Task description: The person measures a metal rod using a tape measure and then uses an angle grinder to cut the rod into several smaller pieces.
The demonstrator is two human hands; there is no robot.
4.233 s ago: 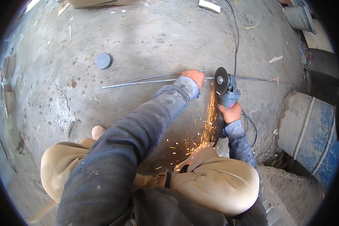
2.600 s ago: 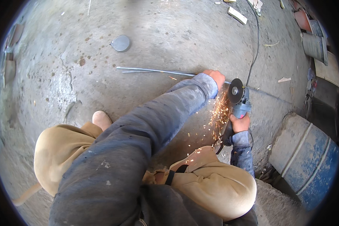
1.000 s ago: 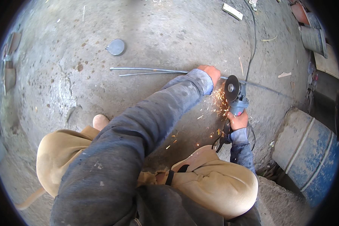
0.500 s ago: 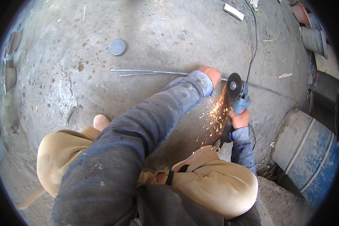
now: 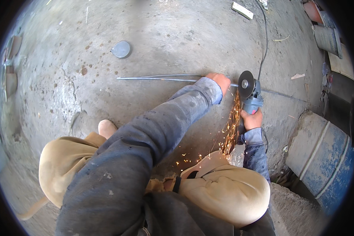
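Note:
My right hand is wrapped round the body of a blue-grey angle grinder. The grinder's dark cutting disc stands at the thin metal rods, just right of my left hand. That hand is closed on the rods and presses close to the floor. To its left the rods run long and low, lying near each other. A stream of orange sparks pours from the disc toward my right foot. The exact contact between disc and metal is hidden behind the disc.
A black cord trails from the grinder up the concrete floor. A round grey disc-shaped object lies beyond the rods. At the right lies a blue and grey drum. A white block sits at the far side.
The rods have shifted, and their left ends lie differently. The grinder has moved slightly right. Its sparks now fall in a longer, steeper stream reaching my right foot.

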